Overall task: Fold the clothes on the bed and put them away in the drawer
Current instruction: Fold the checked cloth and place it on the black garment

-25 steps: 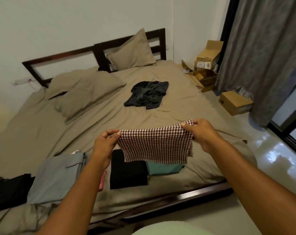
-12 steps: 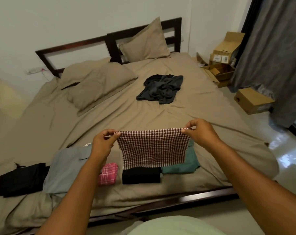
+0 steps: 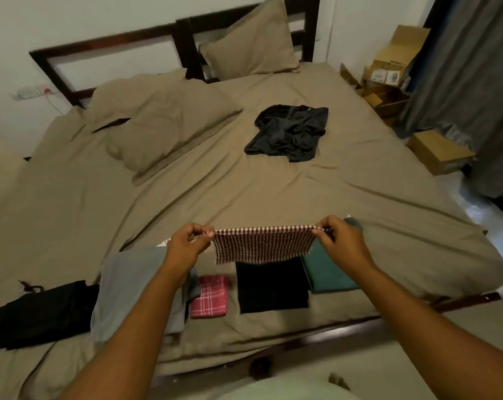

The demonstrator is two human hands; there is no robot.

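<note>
Grey garment [image 3: 123, 284] (partly behind forearm [image 3: 155, 313])

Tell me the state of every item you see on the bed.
checked cloth, stretched taut in the air
left hand, pinching one top corner
right hand, pinching the other
dark grey garment, crumpled, unfolded
black garment, folded flat
green garment, folded
pink plaid cloth, folded

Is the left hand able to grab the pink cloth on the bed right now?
Probably not yet: the left hand is busy pinching a corner of the checked cloth. The pink cloth lies close beside that arm, so letting go should do it.
</note>
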